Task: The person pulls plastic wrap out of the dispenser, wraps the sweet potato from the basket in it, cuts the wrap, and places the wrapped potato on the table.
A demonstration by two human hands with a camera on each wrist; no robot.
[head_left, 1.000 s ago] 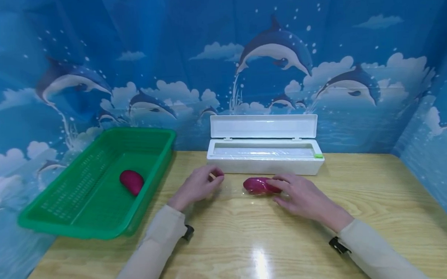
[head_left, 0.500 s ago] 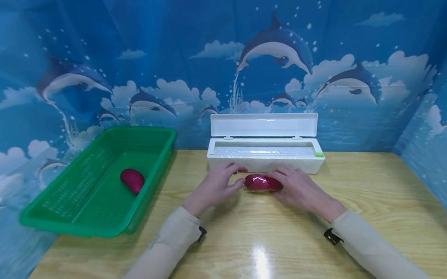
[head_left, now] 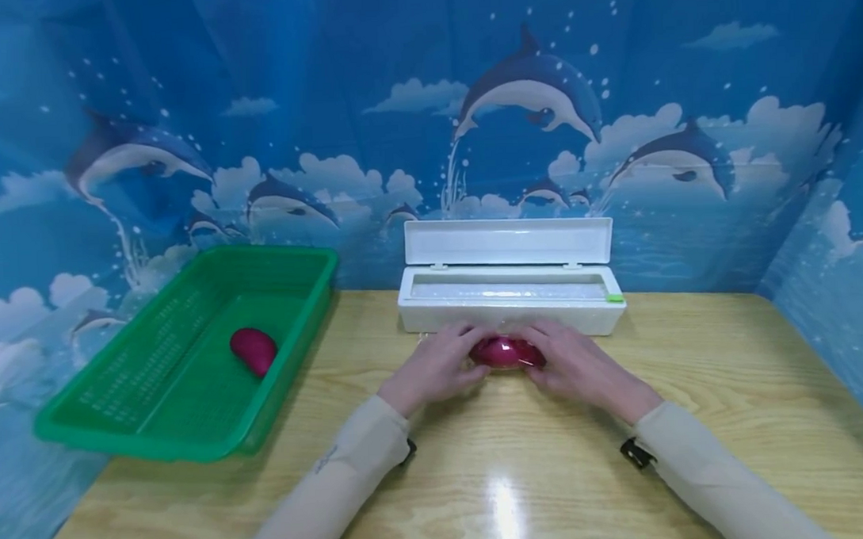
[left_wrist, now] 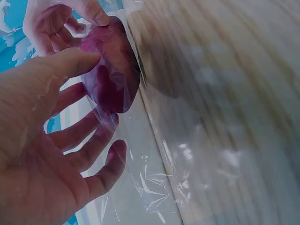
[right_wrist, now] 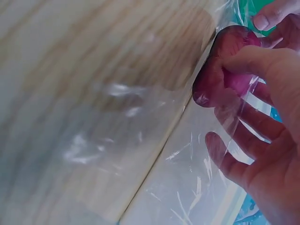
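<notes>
A glossy purple sweet potato [head_left: 506, 352], wrapped in clear cling film [right_wrist: 197, 154], lies on the table just in front of a white cling film box [head_left: 512, 318]. My left hand [head_left: 443, 363] holds its left end, the thumb on the near side and the fingers behind. At the opposite end my right hand [head_left: 572, 363] grips it the same way. In the left wrist view the left thumb presses through to the sweet potato [left_wrist: 112, 70], while the lower fingers are spread under the film. Film trails loose beside both hands.
A green plastic basket [head_left: 245, 442] stands at the left, with a second purple sweet potato [head_left: 253, 351] inside. The box's white lid [head_left: 509, 241] is raised against the dolphin-print backdrop [head_left: 368, 81]. A green slider [head_left: 614, 298] sits at the box's right end.
My left hand has moved right and closed in on the sweet potato's left end. My right hand has shifted slightly left and now grips the right end more fully.
</notes>
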